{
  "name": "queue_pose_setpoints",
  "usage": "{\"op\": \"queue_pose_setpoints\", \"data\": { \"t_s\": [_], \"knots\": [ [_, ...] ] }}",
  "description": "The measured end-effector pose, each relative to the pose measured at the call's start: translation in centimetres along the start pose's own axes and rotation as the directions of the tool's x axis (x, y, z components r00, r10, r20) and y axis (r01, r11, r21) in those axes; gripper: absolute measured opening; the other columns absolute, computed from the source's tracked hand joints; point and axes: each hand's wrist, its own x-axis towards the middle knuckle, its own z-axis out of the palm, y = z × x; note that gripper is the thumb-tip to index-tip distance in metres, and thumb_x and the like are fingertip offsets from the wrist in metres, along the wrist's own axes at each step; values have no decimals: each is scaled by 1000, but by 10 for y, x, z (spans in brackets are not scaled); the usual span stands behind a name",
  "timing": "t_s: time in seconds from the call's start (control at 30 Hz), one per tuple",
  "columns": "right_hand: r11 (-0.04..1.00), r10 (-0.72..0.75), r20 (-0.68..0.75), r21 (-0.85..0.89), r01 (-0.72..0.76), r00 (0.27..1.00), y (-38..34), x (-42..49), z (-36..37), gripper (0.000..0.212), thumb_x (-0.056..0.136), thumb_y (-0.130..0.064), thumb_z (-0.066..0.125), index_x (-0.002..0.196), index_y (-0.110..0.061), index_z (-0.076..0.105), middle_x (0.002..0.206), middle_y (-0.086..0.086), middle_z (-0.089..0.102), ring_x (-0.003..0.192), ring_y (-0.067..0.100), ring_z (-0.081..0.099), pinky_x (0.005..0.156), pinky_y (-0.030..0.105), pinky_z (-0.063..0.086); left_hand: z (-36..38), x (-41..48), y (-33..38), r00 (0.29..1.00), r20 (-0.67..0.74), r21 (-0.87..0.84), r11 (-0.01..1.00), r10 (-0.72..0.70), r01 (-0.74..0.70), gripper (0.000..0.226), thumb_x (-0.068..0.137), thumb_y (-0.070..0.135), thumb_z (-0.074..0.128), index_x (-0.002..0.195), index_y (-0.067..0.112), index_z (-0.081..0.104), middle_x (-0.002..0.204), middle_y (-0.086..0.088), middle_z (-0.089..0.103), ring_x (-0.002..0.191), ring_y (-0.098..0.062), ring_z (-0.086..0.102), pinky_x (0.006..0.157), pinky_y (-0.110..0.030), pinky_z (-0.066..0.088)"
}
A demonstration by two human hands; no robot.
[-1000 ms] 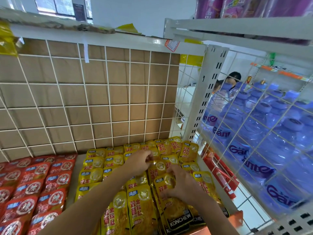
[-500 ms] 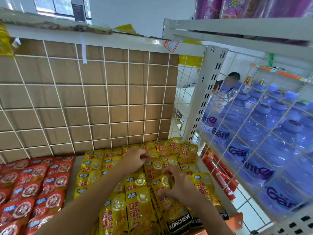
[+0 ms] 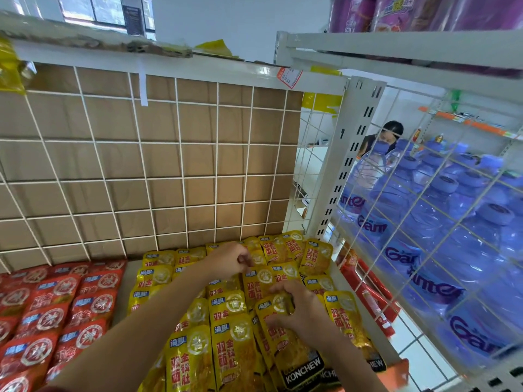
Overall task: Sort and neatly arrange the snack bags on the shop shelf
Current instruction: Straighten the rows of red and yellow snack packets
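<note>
Yellow snack bags [image 3: 232, 343] lie in overlapping rows on the right part of the white shelf [image 3: 124, 281]. Red snack bags [image 3: 53, 309] fill the left part. My left hand [image 3: 229, 260] reaches to the back rows, its fingers curled and pinching the top edge of a yellow bag [image 3: 259, 257]. Nearer the front, my right hand [image 3: 300, 312] grips the top of another yellow bag [image 3: 285, 346], which lies flat with its black KONCHEW band toward me.
A white wire grid over brown cardboard [image 3: 158, 165] backs the shelf. A wire side panel [image 3: 441, 222] on the right fences off large blue water bottles [image 3: 424, 250]. A person [image 3: 387, 134] sits beyond them. Purple packs [image 3: 396, 12] stand on the upper shelf.
The view has tilted slightly up. My left hand has closed its fingers tighter on the back-row bag; my right hand stays on the front yellow bag with little movement.
</note>
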Motion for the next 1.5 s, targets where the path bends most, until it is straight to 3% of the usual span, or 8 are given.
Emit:
{"op": "queue_pose_setpoints", "data": {
  "t_s": [0.13, 0.27, 0.53, 0.83, 1.03, 1.17, 1.33, 1.5],
  "knots": [
    [998, -1, -27, 55, 3, 1000, -2, -2, -3, 44, 70, -31, 79, 94, -49, 48, 116, -15, 51, 101, -3, 49, 75, 4, 37, 0, 2, -3, 999, -45, -44, 999, 7, -9, 16, 83, 11, 67, 99, 12, 71, 96, -3, 70, 81, -7, 58, 66, -12, 40],
    [992, 45, -69, 118, -37, 997, -2, -4, -15, 36, 74, -22, 78, 103, -32, 58, 90, -16, 50, 63, 1, 42, 56, 11, 41, -2, 3, -5, 999, -48, -67, 998, 8, -11, 16, 84, 10, 66, 99, 10, 71, 87, -3, 65, 79, -9, 57, 64, -12, 39],
    [970, 226, -144, 119, -210, 963, 24, 0, -49, 36, 76, -22, 75, 108, -27, 61, 104, -8, 58, 89, 6, 55, 71, 20, 47, -1, 1, -6, 999, -42, -48, 999, 21, -23, 16, 85, 10, 65, 100, 10, 70, 92, -2, 66, 85, -11, 59, 69, -18, 42],
    [985, 168, -125, -16, -171, 978, 34, 2, -47, 32, 84, -19, 67, 109, -31, 53, 117, -3, 45, 75, 3, 53, 54, 11, 43, -3, -5, -5, 998, -45, -35, 999, 33, -34, 15, 84, 11, 66, 98, 12, 70, 90, -2, 66, 80, -9, 58, 66, -13, 39],
    [982, 96, -184, -143, -123, 978, 35, -5, -42, 30, 86, -25, 65, 113, -30, 55, 122, -13, 42, 88, 6, 59, 76, 27, 55, -3, -24, 16, 978, -163, 93, 989, 130, -115, 18, 85, 19, 64, 104, 17, 66, 88, 9, 55, 78, -5, 49, 62, -12, 32],
    [977, 25, -197, -202, -66, 980, 34, -13, -36, 32, 87, -29, 63, 117, -25, 57, 126, -16, 38, 116, 11, 48, 94, 33, 48, 14, -44, 42, 973, 80, 121, 967, 215, -224, 34, 85, 37, 64, 114, 21, 59, 93, 11, 52, 85, -4, 48, 62, -9, 30],
    [972, 10, -210, -229, -59, 978, 33, -16, -24, 38, 83, -28, 68, 119, -22, 57, 140, 1, 38, 130, 20, 38, 101, 33, 36, 37, -51, 45, 970, 191, 285, 937, 151, -202, 60, 77, 49, 67, 127, 22, 48, 142, -3, 41, 137, -16, 28, 100, -30, 31],
    [969, -20, -224, -243, -36, 974, 31, -20, -15, 46, 78, -38, 66, 119, -19, 58, 133, 4, 43, 126, 24, 44, 100, 37, 39, 39, -51, 49, 976, 150, 238, 952, 160, -192, 42, 76, 41, 71, 107, 19, 54, 121, -1, 49, 110, -17, 46, 76, -26, 30]
  ]
}}
